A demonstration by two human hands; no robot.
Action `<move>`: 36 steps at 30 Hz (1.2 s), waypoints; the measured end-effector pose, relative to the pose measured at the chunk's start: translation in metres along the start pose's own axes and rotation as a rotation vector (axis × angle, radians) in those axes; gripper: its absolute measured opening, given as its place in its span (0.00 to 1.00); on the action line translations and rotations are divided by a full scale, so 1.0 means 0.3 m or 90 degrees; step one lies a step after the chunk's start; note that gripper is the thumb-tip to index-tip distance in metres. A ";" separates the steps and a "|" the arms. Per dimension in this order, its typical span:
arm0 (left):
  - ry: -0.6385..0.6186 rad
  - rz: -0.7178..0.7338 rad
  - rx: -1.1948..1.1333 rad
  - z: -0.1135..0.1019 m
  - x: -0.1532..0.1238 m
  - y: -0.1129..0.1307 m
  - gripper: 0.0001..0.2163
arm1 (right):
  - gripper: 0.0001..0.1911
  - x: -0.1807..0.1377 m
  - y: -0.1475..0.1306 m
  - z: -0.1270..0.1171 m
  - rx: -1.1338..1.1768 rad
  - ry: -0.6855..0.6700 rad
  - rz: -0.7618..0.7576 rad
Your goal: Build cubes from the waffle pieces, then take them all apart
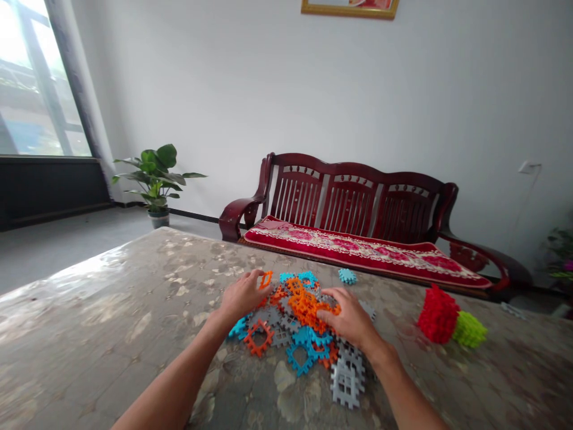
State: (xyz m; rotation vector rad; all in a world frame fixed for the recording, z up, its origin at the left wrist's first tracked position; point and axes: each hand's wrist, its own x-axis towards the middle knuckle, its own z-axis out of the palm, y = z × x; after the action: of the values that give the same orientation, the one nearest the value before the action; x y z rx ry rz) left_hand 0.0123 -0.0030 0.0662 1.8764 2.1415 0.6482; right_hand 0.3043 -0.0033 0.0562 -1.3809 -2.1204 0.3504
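Note:
A heap of flat interlocking plastic tiles in orange, blue and grey lies on the marble-patterned table. My left hand rests at the heap's left side and pinches a small orange tile between its fingertips. My right hand lies on the right of the heap, fingers curled on a stack of orange tiles. One blue tile sits apart at the far side.
A red block of joined tiles and a green one sit to the right on the table. Behind stands a dark wooden bench with a red cushion, and a potted plant by the window.

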 end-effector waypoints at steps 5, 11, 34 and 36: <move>-0.154 0.154 -0.026 -0.004 -0.022 0.005 0.41 | 0.45 -0.028 -0.052 0.039 -0.069 -0.113 -0.026; -0.227 0.229 0.093 0.035 -0.074 0.050 0.40 | 0.29 -0.027 -0.049 0.069 -0.127 -0.052 -0.044; -0.186 0.258 -0.048 -0.036 -0.031 0.014 0.34 | 0.33 0.018 0.111 0.035 0.122 0.047 0.071; -0.282 0.248 0.041 -0.062 -0.025 -0.017 0.43 | 0.41 0.015 0.115 0.036 0.023 -0.004 0.090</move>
State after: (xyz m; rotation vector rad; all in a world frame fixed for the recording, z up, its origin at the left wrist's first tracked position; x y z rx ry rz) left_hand 0.0007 -0.0142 0.0792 2.2402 1.5558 0.1944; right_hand 0.3224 0.0166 0.0316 -1.5139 -2.0166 0.4468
